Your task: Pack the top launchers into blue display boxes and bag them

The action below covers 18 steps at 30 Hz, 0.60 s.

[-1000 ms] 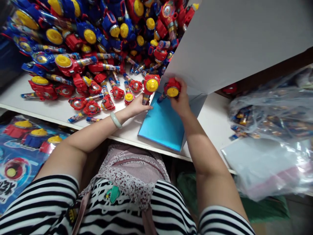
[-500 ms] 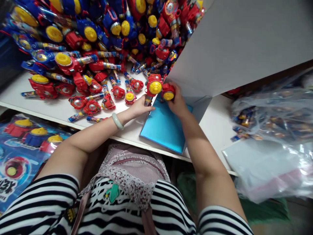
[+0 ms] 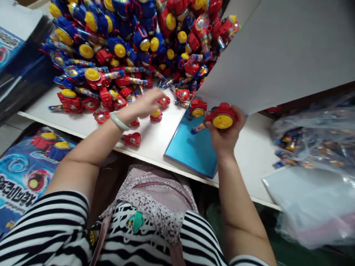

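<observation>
My right hand (image 3: 226, 138) is closed around a red toy (image 3: 222, 116) with a round yellow disc and a clear candy-filled tube, held over the blue box (image 3: 191, 151). A second red toy (image 3: 198, 109) with a yellow disc lies at the far end of the box. My left hand (image 3: 149, 101), with a pale bangle on its wrist, reaches over the loose red toys on the white table. It is smeared by motion and its fingertips are partly hidden. Close by its fingers is another red toy (image 3: 164, 101); a red-and-yellow one (image 3: 156, 115) lies below it.
A big heap of blue and red toys (image 3: 119, 48) covers the back of the table. A tall white panel (image 3: 266, 55) rises behind the box. Clear plastic bags (image 3: 318, 144) lie at the right. A printed blue carton (image 3: 30, 177) stands at the lower left.
My left hand has moved left, away from the box, to the loose toys. My right hand has shifted right with a red toy in it. One red toy now lies at the box's far end.
</observation>
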Tool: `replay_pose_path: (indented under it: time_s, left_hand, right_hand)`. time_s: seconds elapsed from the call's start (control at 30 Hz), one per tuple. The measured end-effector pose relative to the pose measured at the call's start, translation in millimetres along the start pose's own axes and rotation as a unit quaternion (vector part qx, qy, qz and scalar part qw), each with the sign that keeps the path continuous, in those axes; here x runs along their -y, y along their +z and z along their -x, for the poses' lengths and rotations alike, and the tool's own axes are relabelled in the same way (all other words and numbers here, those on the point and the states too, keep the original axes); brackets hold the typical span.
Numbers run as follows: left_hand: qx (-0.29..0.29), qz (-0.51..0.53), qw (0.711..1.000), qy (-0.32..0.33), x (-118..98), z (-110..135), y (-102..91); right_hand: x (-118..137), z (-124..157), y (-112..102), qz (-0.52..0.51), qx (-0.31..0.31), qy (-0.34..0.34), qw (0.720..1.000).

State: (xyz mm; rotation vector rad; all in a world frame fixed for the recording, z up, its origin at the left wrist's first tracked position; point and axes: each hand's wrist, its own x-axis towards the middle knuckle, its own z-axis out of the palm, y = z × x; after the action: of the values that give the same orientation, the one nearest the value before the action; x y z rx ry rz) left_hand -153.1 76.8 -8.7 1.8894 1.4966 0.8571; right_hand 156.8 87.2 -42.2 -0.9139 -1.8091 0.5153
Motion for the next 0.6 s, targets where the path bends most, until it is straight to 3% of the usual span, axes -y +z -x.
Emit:
replay_pose_path:
  time_s: [0.1,0.2,0.27,0.43,0.6]
  left_hand:
    - [-0.018,-0.087,0.992,-0.09,52,-13,-33.1]
    - [0.007,-0.141,0.98,-0.137,87,-18,-35.2]
    - [0.011,-0.157,0.981,-0.115,100,-19,-31.4]
    - [0.028,-0.155,0.986,-0.063,109,-23,-43.5]
    - [0.017,-0.003,0.997,-0.081,81,-8,-59.3]
  right_hand:
    - [-26,9,7,0.023,-0.05,-0.005,0.998]
    - [-34,19,21,0.039,-0.048,-0.018,0.998]
    - [-31,20,24,0.053,-0.015,-0.021,0.998]
    - [-21,9,18,0.032,0.074,-0.008,0.997]
    - [-24,25,28,0.031,0.115,0.016,0.993]
